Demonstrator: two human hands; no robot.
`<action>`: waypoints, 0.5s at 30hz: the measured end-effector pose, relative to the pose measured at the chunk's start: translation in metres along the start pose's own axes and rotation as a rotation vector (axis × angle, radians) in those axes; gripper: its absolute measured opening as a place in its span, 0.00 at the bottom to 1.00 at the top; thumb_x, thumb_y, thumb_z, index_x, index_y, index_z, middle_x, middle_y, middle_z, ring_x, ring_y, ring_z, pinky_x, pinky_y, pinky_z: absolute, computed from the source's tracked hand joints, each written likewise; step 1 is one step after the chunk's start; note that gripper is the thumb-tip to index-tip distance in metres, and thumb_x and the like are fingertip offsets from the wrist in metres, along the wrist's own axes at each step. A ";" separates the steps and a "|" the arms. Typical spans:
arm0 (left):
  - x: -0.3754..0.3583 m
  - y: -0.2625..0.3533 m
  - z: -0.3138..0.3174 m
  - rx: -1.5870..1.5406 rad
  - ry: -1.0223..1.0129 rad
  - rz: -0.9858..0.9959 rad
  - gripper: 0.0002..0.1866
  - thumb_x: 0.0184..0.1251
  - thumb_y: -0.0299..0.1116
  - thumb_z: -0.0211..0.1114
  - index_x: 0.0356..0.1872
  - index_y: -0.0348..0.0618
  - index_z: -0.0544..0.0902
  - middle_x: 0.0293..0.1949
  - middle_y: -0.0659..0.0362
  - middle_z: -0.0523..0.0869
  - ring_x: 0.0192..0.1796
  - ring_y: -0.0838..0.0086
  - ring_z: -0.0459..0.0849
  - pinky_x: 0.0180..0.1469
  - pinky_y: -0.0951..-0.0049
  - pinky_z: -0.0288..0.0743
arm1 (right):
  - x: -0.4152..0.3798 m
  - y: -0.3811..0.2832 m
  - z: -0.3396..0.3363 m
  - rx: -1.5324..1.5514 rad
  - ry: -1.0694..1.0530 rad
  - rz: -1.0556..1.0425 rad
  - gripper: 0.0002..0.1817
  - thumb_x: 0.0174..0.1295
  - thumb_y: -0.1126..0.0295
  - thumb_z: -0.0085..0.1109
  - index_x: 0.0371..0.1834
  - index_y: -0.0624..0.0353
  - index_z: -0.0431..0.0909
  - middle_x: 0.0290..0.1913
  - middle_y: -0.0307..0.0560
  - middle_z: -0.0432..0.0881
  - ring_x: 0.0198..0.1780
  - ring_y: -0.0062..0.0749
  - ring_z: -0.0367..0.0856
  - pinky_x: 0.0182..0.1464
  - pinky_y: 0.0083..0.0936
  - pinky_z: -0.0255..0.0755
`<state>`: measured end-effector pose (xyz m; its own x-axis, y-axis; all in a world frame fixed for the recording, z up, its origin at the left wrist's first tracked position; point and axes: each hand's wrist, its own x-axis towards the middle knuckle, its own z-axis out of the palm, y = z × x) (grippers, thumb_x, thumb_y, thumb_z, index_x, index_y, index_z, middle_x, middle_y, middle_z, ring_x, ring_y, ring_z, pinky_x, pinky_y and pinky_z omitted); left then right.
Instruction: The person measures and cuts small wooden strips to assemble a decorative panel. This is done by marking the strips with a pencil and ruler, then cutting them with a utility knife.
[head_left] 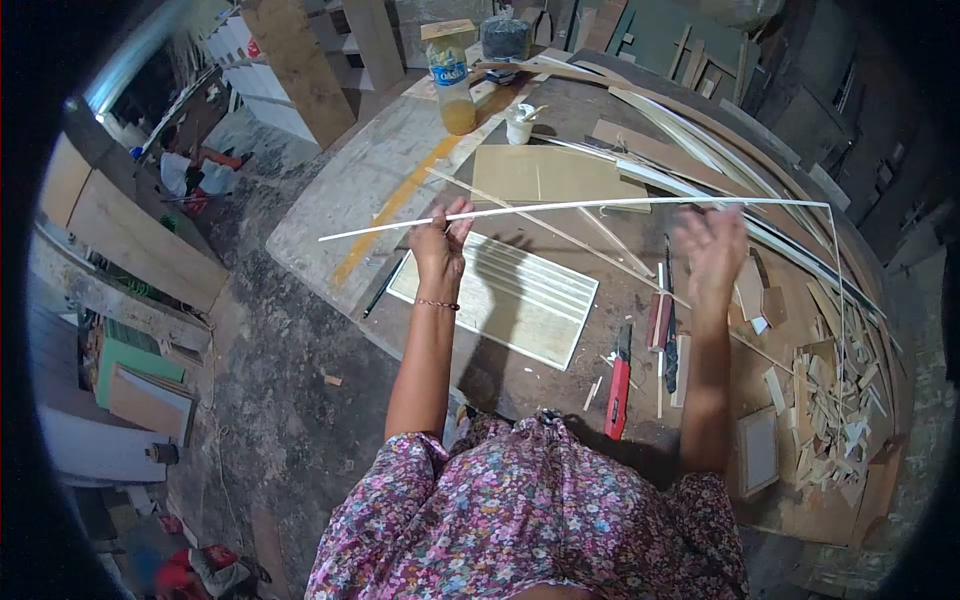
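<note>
My left hand (440,240) pinches a long, thin white strip (570,206) near its left end, above the workbench. The strip runs to the right across the view, and at its far right a thin white length hangs down at a sharp angle. My right hand (712,245) is raised just below the strip, fingers spread and blurred by motion; it does not appear to grip anything. Below my hands lies a pale rectangular panel (515,315) with several light strips across its upper part. A red and black tool (618,390), like a utility knife, lies near my body.
A bottle of amber liquid (458,105) and a white cup (519,125) stand at the back. A brown board (545,175) lies mid-bench. Long strips (690,140) line the right side, above a pile of wood offcuts (840,400). Another person (185,170) sits on the floor at left.
</note>
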<state>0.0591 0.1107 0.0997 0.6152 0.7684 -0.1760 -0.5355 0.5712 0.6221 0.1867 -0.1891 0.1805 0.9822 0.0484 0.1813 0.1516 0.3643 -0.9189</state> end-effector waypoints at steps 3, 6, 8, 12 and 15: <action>0.002 0.006 -0.005 0.014 0.016 0.024 0.21 0.71 0.28 0.41 0.58 0.22 0.56 0.48 0.36 0.76 0.42 0.51 0.82 0.35 0.69 0.85 | 0.024 -0.010 -0.029 0.156 0.202 -0.105 0.43 0.58 0.42 0.49 0.68 0.55 0.44 0.65 0.59 0.57 0.61 0.55 0.65 0.60 0.48 0.62; 0.000 0.013 -0.012 0.043 0.049 0.043 0.20 0.71 0.28 0.41 0.58 0.22 0.57 0.47 0.36 0.76 0.42 0.52 0.82 0.34 0.70 0.85 | 0.042 -0.029 -0.057 0.254 0.265 -0.114 0.45 0.60 0.42 0.47 0.70 0.56 0.36 0.70 0.63 0.39 0.66 0.59 0.55 0.62 0.53 0.58; -0.004 0.016 -0.012 0.064 0.075 0.049 0.19 0.71 0.28 0.42 0.56 0.22 0.60 0.47 0.37 0.76 0.41 0.53 0.83 0.33 0.70 0.85 | 0.051 -0.041 -0.068 0.295 0.314 -0.120 0.45 0.60 0.42 0.46 0.69 0.56 0.36 0.70 0.63 0.36 0.66 0.60 0.54 0.62 0.56 0.57; 0.000 0.012 -0.019 0.117 0.086 0.059 0.13 0.70 0.26 0.45 0.48 0.25 0.64 0.43 0.38 0.78 0.38 0.55 0.84 0.31 0.71 0.84 | 0.087 -0.035 -0.106 0.460 0.285 -0.141 0.40 0.63 0.49 0.45 0.70 0.54 0.36 0.70 0.63 0.36 0.65 0.62 0.56 0.60 0.57 0.61; 0.001 0.011 -0.016 0.129 0.104 0.046 0.13 0.69 0.26 0.46 0.49 0.26 0.63 0.43 0.37 0.78 0.38 0.54 0.84 0.32 0.70 0.84 | 0.110 -0.035 -0.117 0.386 0.189 -0.153 0.36 0.66 0.54 0.43 0.68 0.58 0.38 0.69 0.61 0.40 0.64 0.59 0.60 0.60 0.56 0.61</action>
<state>0.0450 0.1221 0.0943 0.5248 0.8225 -0.2192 -0.4791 0.4983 0.7226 0.3027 -0.3052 0.1920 0.9601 -0.1907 0.2045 0.2795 0.6758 -0.6820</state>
